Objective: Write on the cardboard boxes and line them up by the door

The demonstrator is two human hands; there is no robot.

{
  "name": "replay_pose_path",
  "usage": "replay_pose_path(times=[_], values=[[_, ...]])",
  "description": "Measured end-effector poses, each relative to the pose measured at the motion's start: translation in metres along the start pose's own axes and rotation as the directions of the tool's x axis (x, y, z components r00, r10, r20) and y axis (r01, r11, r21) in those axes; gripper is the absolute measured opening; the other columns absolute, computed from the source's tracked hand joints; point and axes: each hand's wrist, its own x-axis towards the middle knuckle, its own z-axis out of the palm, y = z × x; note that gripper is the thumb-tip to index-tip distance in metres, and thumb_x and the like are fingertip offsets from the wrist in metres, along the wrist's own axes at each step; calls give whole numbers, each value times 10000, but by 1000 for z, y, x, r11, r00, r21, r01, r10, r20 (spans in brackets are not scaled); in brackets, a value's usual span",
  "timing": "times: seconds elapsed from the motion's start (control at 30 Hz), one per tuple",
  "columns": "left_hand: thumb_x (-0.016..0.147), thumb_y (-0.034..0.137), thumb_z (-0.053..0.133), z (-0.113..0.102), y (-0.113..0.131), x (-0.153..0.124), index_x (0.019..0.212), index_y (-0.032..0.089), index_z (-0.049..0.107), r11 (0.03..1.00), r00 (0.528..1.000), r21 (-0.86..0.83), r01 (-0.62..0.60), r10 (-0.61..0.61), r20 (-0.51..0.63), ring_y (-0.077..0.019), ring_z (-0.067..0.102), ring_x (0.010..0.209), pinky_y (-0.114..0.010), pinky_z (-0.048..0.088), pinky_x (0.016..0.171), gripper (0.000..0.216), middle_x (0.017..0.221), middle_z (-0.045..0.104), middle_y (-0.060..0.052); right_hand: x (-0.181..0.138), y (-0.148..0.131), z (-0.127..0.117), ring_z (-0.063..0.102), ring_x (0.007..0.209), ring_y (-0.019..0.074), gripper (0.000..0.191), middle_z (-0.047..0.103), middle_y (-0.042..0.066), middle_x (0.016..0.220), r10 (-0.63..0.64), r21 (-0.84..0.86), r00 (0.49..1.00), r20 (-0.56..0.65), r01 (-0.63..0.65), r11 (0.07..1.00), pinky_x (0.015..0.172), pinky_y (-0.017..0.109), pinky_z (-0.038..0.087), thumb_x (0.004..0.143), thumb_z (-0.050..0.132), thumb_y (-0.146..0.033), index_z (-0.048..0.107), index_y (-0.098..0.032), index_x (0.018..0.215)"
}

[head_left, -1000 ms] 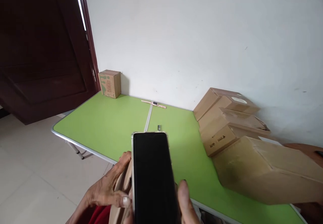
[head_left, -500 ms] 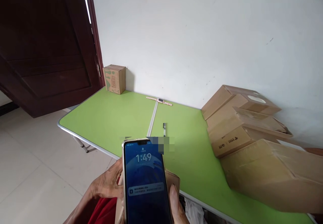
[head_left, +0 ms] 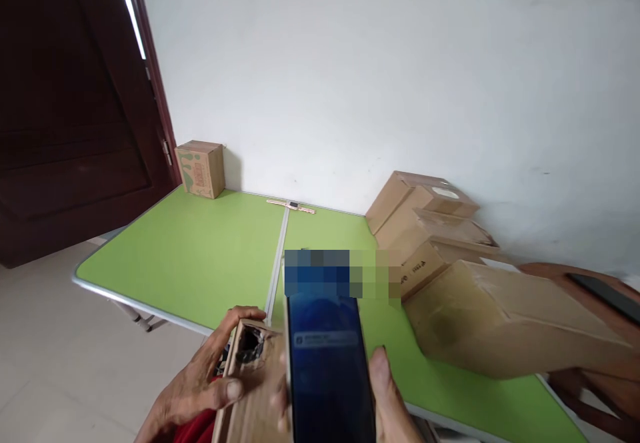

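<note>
My right hand (head_left: pixel 387 390) is closed around a smartphone (head_left: pixel 327 370) held upright at the bottom centre, its thumb along the right edge. The screen is lit blue with one notification, and a blurred patch covers its top. Behind the phone is a cardboard box (head_left: pixel 257 390) with a torn, dark hole at its upper left corner. My left hand (head_left: pixel 203 370) grips that box by its left side, thumb on the top face and fingers over the far edge. The phone hides the right part of the box.
A green folding table (head_left: pixel 190 250) stands against the wall. On it are a small carton (head_left: pixel 203 170) at the back left, a pink-strapped watch (head_left: pixel 294 205) near the wall and several cardboard boxes (head_left: pixel 475 310) at right. Beyond them, a brown round table (head_left: pixel 585 290) holds a dark flat object (head_left: pixel 607 296).
The phone has shifted right and apart from my left hand, uncovering the torn box. My view has turned right, bringing more of the brown table into sight.
</note>
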Motion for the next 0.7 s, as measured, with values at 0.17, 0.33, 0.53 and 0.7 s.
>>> replay_pose_path(times=[0.17, 0.33, 0.53, 0.7], values=[[870, 793, 584, -11, -7, -4, 1582, 327, 466, 993, 994, 53, 106, -105, -27, -481, 331, 1547, -612, 328, 1250, 859, 1681, 414, -103, 40, -45, -8, 824, 903, 326, 554, 841, 136, 1065, -200, 30, 942, -268, 216, 976, 796, 411, 661, 810, 848, -632, 796, -180, 1125], [860, 812, 567, -17, -16, -8, 1602, 380, 448, 987, 990, 84, 136, -133, -40, -482, 233, 1601, -629, 240, 1293, 867, 1728, 364, -44, 98, -54, -75, 827, 889, 319, 477, 840, 144, 1012, -238, -60, 903, -357, 232, 971, 804, 410, 665, 902, 798, -525, 734, -132, 1164], [821, 838, 583, -8, -15, -12, 1587, 374, 497, 982, 968, -15, 188, -188, -167, -493, 250, 1599, -636, 266, 1289, 899, 1732, 375, -23, 140, -36, -139, 825, 937, 335, 328, 826, 148, 920, -163, -172, 875, -455, 94, 981, 817, 461, 673, 971, 710, -416, 690, -130, 1131], [801, 867, 576, -5, -14, -10, 1579, 371, 509, 984, 970, -31, 174, -177, -168, -489, 262, 1592, -646, 280, 1280, 924, 1730, 372, -31, 151, -32, -152, 814, 969, 334, 389, 814, 143, 963, -191, -289, 846, -498, 45, 956, 790, 466, 669, 914, 743, -478, 705, -147, 1114]])
